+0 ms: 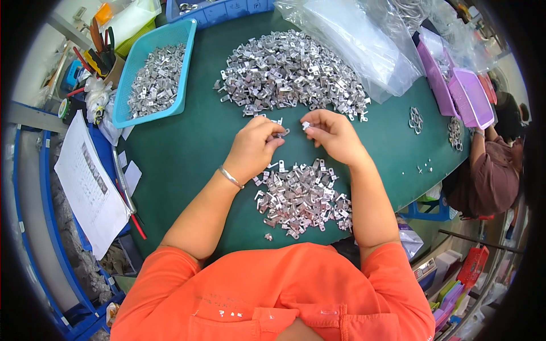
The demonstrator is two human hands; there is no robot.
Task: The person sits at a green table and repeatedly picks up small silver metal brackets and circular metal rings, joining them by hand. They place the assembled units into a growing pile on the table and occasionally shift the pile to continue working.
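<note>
Through the head camera I had both bare hands in view above the green tabletop (187, 165). I saw the left hand (252, 145) grasping a small flat silver metal bracket (282, 133) with its fingertips, the bracket poking out toward the right. The right hand (336, 135) pinched a small whitish metal piece (306, 125) between thumb and forefinger; I could not tell its exact shape. The two held pieces were near each other but apart, between the two piles.

Nearer the body, between the forearms, I had a loose pile of small pinkish-silver bent metal tabs (304, 196). Beyond the hands rose a larger heap of small silver metal brackets (293, 71), with clear plastic bags (369, 51) to its right. To the left stood a turquoise perforated plastic basket (188, 68) holding similar silver parts. Far right, a cluster of oval metal rings (416, 120) lay on the tabletop.
</note>
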